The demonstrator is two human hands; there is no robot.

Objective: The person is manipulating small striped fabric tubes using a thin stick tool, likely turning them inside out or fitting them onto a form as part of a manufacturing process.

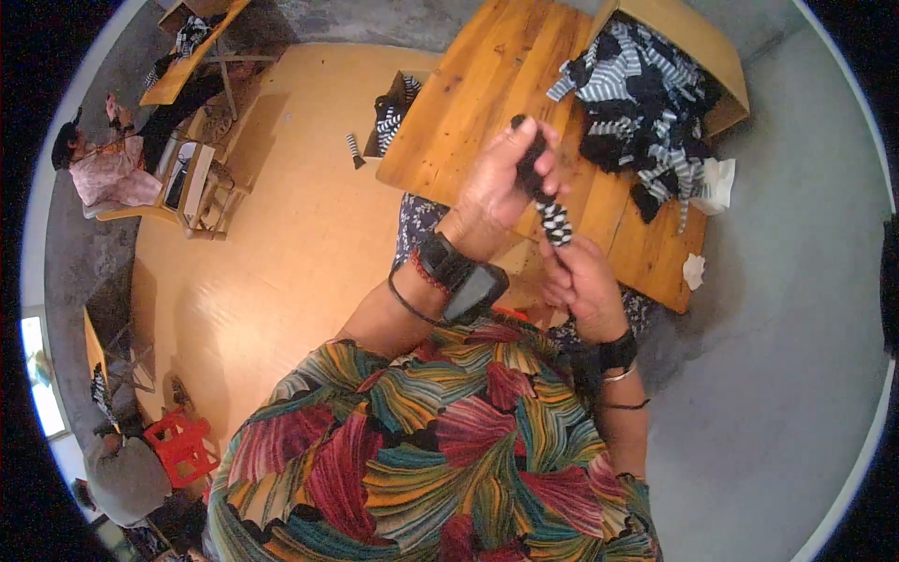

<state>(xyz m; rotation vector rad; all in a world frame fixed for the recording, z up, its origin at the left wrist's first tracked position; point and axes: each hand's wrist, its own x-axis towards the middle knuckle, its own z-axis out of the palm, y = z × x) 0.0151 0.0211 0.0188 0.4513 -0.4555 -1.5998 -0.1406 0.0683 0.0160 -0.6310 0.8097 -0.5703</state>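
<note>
A black-and-white striped knitted piece (554, 223), narrow and sock-like, is stretched between my two hands above the near edge of the wooden table. My left hand (501, 183) is wrapped round its black upper end, with the thumb on top. Lower and to the right, my right hand (585, 281) pinches the bunched striped end. I cannot tell whether the piece is a sock or a glove. Beyond my hands, a heap of similar striped and black knitted pieces (646, 94) spills onto the table.
The heap comes out of a tipped cardboard box (730, 70) on the wooden table (468, 94). White paper scraps (693, 272) lie at its right edge. A floor box (370, 150) holds more knitwear. At left are a seated person (112, 169) and a red stool (183, 445).
</note>
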